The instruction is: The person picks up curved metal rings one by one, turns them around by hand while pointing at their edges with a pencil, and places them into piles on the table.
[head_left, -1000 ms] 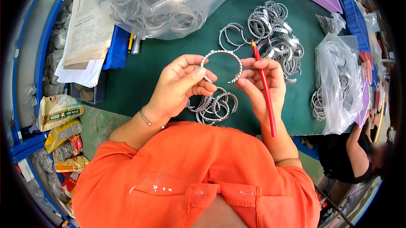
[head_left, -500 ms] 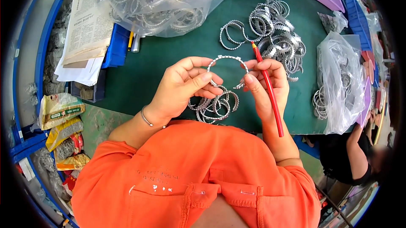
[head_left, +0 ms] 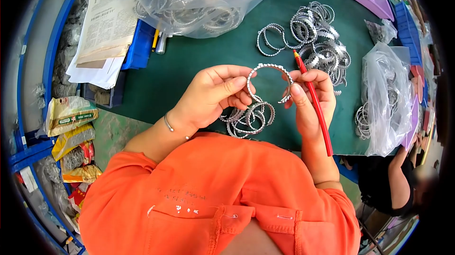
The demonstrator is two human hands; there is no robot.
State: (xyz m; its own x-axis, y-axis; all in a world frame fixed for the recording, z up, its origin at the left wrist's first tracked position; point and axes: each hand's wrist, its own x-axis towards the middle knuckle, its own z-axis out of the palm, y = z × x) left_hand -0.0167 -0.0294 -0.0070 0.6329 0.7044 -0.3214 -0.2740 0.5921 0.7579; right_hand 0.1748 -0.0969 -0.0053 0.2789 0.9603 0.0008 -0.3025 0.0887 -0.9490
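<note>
An open silver metal ring (head_left: 271, 65) with a notched, segmented band is held up between both hands, its gap facing down. My left hand (head_left: 213, 91) pinches its left side between thumb and fingers. At its right side, my right hand (head_left: 315, 98) grips the ring near one end with thumb and fingers. That same hand also holds a red pencil (head_left: 318, 108), tilted, its yellowish tip pointing up and away. Just below the held ring, several similar rings (head_left: 249, 120) lie in a loose heap near the table's front edge.
A larger pile of metal rings (head_left: 327, 42) lies beyond my right hand. A clear bag of rings (head_left: 199, 4) is at the back left, beside papers (head_left: 106, 23) and a blue bin (head_left: 140, 46). Another plastic bag (head_left: 386, 98) is at the right. A co-worker's arm (head_left: 400, 179) shows lower right.
The view has shifted slightly. Both hands still hold the ring, which has turned and whose ends look closer together; the pencil remains in my right hand.
</note>
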